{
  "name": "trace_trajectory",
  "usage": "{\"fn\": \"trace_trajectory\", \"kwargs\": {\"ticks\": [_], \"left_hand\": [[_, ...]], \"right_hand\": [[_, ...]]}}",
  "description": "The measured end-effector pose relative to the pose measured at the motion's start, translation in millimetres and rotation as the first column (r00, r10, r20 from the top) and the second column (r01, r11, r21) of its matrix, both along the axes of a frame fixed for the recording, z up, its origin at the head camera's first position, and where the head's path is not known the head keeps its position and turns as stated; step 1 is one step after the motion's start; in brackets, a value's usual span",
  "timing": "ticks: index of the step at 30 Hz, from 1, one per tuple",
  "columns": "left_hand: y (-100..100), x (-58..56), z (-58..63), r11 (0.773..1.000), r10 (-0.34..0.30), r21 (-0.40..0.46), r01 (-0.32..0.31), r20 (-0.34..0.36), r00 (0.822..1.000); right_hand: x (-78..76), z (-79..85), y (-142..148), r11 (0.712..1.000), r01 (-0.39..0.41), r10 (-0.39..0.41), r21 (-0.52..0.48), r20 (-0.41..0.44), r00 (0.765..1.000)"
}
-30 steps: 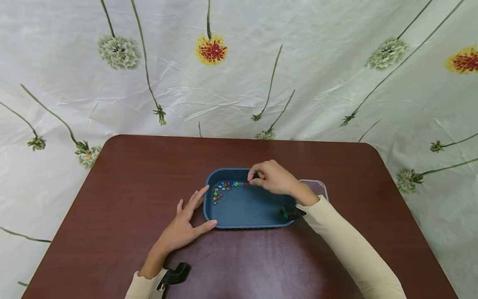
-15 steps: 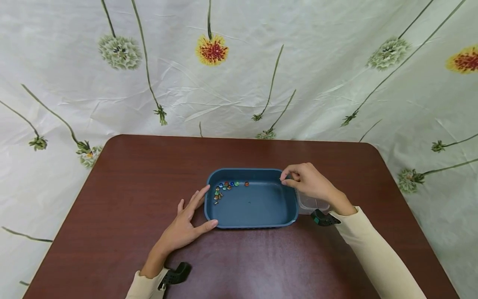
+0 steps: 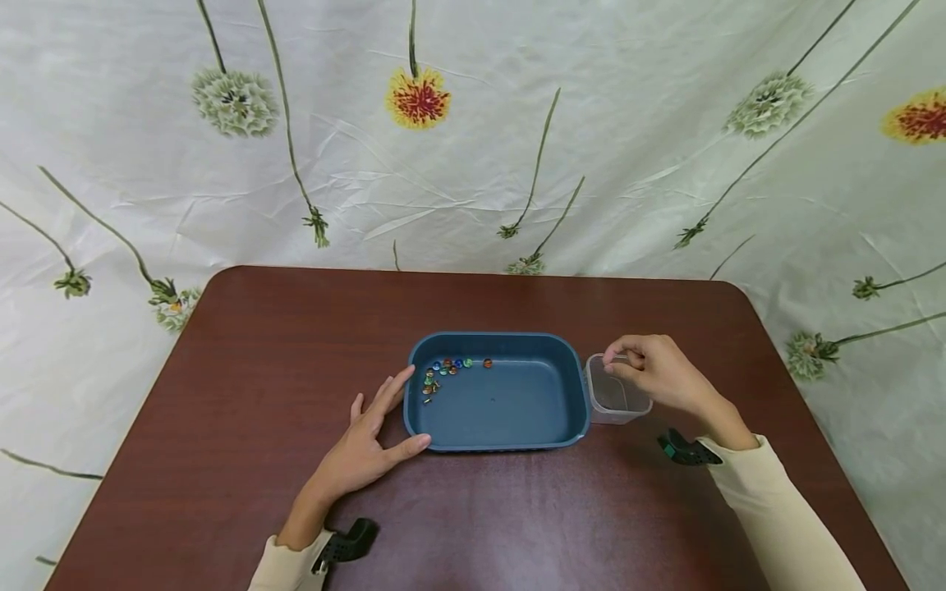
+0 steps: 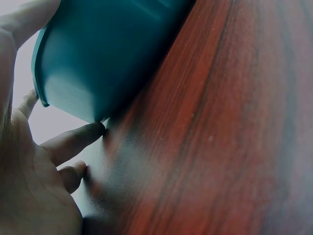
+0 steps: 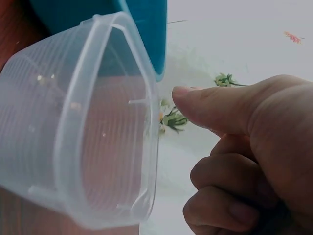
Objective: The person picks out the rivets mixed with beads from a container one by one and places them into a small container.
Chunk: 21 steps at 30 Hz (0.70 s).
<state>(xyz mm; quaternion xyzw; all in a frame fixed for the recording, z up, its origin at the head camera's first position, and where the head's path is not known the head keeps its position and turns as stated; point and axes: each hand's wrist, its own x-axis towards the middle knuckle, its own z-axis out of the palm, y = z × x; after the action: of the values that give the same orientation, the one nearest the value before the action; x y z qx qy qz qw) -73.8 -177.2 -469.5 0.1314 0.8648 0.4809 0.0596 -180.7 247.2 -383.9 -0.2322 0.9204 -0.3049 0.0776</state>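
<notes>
My left hand [image 3: 362, 451] has its fingers spread against the left end of a blue plastic tray [image 3: 502, 449], thumb at the near corner. In the left wrist view, fingertips [image 4: 93, 129] meet the tray's lower outer wall. Small coloured glass marbles [image 3: 447, 367] lie toward the tray's back left, with small brass-coloured pieces [image 3: 428, 400] beside them. One orange marble [image 3: 488, 363] sits apart. My right hand [image 3: 658, 369] is over the clear plastic container [image 3: 617, 414], thumb and index finger together, other fingers curled. I cannot tell whether a small thing is between those fingertips.
The container stands right against the tray's right end. Both stand on a dark red-brown wooden table [image 3: 310, 328]. A pale cloth with printed flowers [image 3: 458, 180] hangs behind the table's far edge.
My right hand has moved right, from beside the orange marble in the tray, across the tray's right rim, to above the clear container. My left hand has stayed in place.
</notes>
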Motion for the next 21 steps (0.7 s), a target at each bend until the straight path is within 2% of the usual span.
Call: {"fn": "trace_trajectory", "kwargs": {"ticks": [12, 21], "left_hand": [[1, -0.8, -1.9, 1.0, 0.004, -0.005, -0.004, 0.003, 1.0], [0, 0.1, -0.8, 1.0, 0.004, 0.0, -0.004, 0.0, 1.0]], "right_hand": [[2.1, -0.5, 3, 1.0, 0.016, -0.016, -0.017, 0.019, 1.0], [-2.7, 1.9, -10, 0.999, -0.042, 0.042, -0.008, -0.003, 0.999]]}}
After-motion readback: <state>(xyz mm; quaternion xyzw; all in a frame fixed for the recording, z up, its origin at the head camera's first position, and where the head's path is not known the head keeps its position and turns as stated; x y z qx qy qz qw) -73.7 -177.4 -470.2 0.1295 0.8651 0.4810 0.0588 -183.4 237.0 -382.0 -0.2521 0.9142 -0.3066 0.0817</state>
